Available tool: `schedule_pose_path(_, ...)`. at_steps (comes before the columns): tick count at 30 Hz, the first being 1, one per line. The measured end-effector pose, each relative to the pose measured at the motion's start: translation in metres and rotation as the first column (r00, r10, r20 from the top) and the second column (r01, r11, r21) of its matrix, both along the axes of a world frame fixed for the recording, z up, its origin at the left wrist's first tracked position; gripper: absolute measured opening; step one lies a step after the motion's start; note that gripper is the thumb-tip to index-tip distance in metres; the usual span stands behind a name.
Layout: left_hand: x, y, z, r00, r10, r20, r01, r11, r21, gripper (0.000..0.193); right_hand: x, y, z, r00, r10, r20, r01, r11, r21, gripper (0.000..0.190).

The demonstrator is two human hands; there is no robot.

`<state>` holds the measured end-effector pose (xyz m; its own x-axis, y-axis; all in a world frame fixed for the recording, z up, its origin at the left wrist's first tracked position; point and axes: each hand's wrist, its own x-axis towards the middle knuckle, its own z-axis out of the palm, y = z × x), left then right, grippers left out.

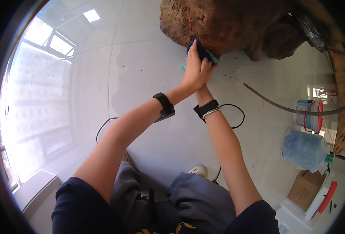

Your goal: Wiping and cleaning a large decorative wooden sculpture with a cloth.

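A large brown carved or root-like wooden piece (219,23) with a rough, pitted edge fills the top of the view. Against its lower edge, a dark blue and teal cloth (201,50) is held by both hands, which are close together. My left hand (195,68) lies over the cloth with its fingers stretched forward. Just beside and partly under it, my right hand (210,73) is mostly hidden, though it also appears to grip the cloth. Both wrists wear black bands with cables.
Small dark crumbs (229,76) are scattered on the glossy tiled floor (149,87). A grey hose (292,110) curves in from the right, by a round tub (308,115), a large blue water bottle (304,149) and a cardboard box (306,188). A white ledge (36,190) stands lower left.
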<state>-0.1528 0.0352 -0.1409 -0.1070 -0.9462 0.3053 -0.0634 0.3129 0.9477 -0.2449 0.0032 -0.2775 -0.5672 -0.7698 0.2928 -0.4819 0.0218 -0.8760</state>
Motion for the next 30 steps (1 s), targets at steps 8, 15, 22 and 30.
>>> schedule_pose_path(8, 0.012, -0.021, -0.053, 0.986, -0.001, 0.165, -0.049, 0.953, 0.299, 0.081, 0.013, 0.006, 0.049, 0.102, 0.368, 0.924, -0.259, 0.907, -0.333, 0.031)
schedule_pose_path(15, 0.019, -0.062, -0.099, 0.982, -0.17, -0.076, 0.182, 0.785, 0.592, 0.068, 0.015, 0.006, 0.069, 0.211, 0.098, 0.973, -0.257, 0.966, -0.041, 0.023)
schedule_pose_path(22, 0.026, -0.04, -0.075, 0.946, -0.148, 0.289, -0.024, 0.855, 0.518, 0.042, 0.018, 0.019, 0.074, 0.362, -0.062, 0.93, -0.123, 0.986, 0.114, 0.027)
schedule_pose_path(30, 0.071, 0.036, -0.062, 0.883, -0.368, 0.291, 0.17, 0.829, 0.533, 0.026, 0.036, 0.091, 0.066, 0.408, -0.139, 0.902, -0.334, 0.897, 0.289, 0.029)
